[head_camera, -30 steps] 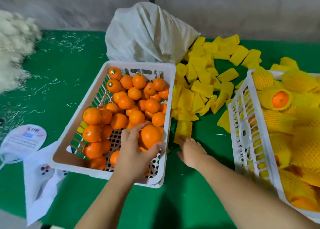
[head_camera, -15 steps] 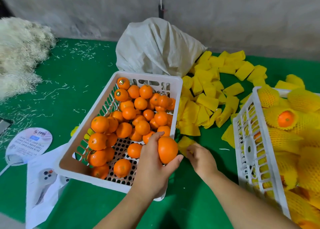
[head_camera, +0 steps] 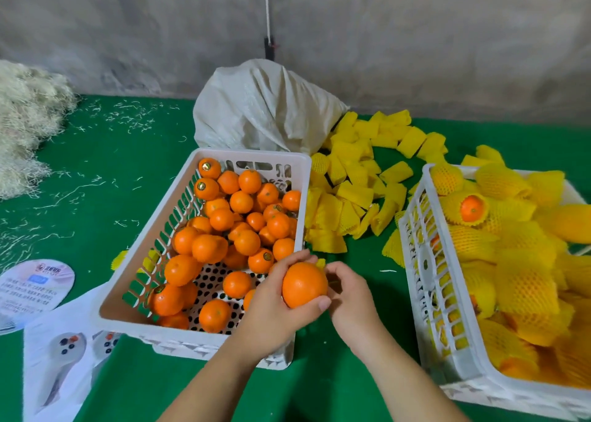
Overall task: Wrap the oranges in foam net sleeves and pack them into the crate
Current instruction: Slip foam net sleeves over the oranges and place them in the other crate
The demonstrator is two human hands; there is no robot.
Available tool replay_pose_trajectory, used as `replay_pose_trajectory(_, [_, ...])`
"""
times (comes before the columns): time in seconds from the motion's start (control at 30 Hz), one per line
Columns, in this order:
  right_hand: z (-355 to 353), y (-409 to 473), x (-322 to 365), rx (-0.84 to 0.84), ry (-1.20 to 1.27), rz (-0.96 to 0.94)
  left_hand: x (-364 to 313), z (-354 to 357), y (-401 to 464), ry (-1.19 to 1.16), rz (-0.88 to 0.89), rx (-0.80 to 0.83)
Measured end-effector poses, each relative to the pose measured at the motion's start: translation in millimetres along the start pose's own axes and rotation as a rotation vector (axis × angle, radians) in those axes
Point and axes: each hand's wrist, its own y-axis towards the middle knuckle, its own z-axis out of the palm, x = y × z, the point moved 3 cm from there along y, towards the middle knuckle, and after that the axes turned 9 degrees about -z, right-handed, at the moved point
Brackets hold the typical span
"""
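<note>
While the left hand (head_camera: pixel 271 306) has its fingers and thumb curled round a bare orange (head_camera: pixel 304 285) just below the frame's centre, the right hand (head_camera: pixel 347 297) sits close against the fruit's far side, fingers bent inward. A sliver of yellow shows above the orange, between the two hands; it may be a foam sleeve (head_camera: pixel 320 262) pinched by the right fingers, though most of it is hidden and I cannot tell for sure.

The step in hand looks to be getting the net over the fruit. To do it well, I would hold the orange steady with the fingertips well back, so one end stays free, spread the sleeve's mouth wide with the right hand, and draw it down evenly until the fruit sits midway along it. Foam net stretches readily but can snag on the stem end, so an even pull should beat a tug.

Left of the hands is the white crate of bare oranges (head_camera: pixel 204 346), roughly half full. Above and to the right, loose sleeves (head_camera: pixel 355 194) lie scattered on the green table cover (head_camera: pixel 351 389), spilling from a white sack (head_camera: pixel 265 108). At the right edge stands the packing crate (head_camera: pixel 422 262), heaped with wrapped fruit; one exposed orange end (head_camera: pixel 471 208) faces out.
</note>
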Motion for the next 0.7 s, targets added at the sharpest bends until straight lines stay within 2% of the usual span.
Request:
replay_pose_trajectory(0.07, [-2,-3,2,0.021,-0.084,-0.005,-5,-6,1,-0.062,-0.025,0.024])
replay_pose_trajectory(0.13, [-7,-3,5,-0.076,-0.115,-0.034,-10,-10,2,-0.100,-0.049,0.040])
replay_pose_trajectory(0.2, [-11,0,14,-0.197,-0.056,-0.080,-15,-6,1,-0.119,-0.038,0.136])
replay_pose_trajectory(0.3, [-13,2,23,-0.238,-0.027,-0.117,-17,7,-3,-0.082,-0.046,0.243])
replay_pose_trajectory(0.37, [-16,-5,23,-0.261,0.000,-0.116,-14,8,-3,-0.171,-0.108,0.211])
replay_pose_trajectory(0.5, [-23,-24,20,-0.310,0.154,-0.120,-9,7,-3,-0.258,-0.174,0.026])
replay_pose_trajectory(0.63, [-25,-33,33,-0.322,0.268,-0.159,-12,18,-3,-0.226,-0.100,-0.086])
replay_pose_trajectory(0.7, [-24,-37,39,-0.293,0.299,-0.200,-14,21,-1,-0.293,-0.073,-0.160])
